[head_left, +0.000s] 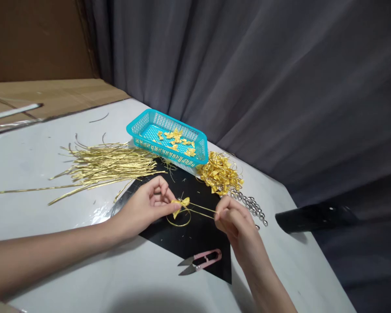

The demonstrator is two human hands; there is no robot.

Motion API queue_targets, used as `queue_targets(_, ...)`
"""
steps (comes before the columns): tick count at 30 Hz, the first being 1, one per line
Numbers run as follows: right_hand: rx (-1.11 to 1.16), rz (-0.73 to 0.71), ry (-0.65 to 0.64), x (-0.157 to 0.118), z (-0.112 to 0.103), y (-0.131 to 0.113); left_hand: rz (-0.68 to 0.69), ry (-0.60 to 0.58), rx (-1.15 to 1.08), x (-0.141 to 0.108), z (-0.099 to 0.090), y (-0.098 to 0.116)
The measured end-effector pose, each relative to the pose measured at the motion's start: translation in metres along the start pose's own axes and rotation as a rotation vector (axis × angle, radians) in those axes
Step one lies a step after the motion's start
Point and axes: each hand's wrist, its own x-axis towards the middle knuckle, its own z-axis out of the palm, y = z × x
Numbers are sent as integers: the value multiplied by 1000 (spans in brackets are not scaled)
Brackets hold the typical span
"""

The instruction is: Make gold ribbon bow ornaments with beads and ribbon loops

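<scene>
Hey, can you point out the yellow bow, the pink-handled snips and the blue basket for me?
Yellow bow [185, 202], head view: on its right loop.
Pink-handled snips [202, 254], head view: on the upper handle arm.
Blue basket [149, 131], head view: on its bare floor.

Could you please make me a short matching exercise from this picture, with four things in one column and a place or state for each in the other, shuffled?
Column one
1. yellow bow
2. turquoise basket
3. pink-handled snips
4. bundle of gold cords

Column two
A. lying across the near edge of the black mat, blades apart
B. spread on the white table, mostly left of the mat
C. pinched in the fingers of the left hand
D. with small yellow pieces inside

Right pairs: 1-C, 2-D, 3-A, 4-B
</scene>
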Motion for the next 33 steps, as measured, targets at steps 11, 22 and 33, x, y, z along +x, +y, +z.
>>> queue_targets(11,-964,-345,-302,-22,20,1,-19,59,5,5,-4,0)
queue_targets(22,-1222,-505,-369,-26,29,14,-70,41,-40,2,0,-1)
queue_targets(33,-1021,-1016,15,-49,46,17,-102,42,6,4,-2,1)
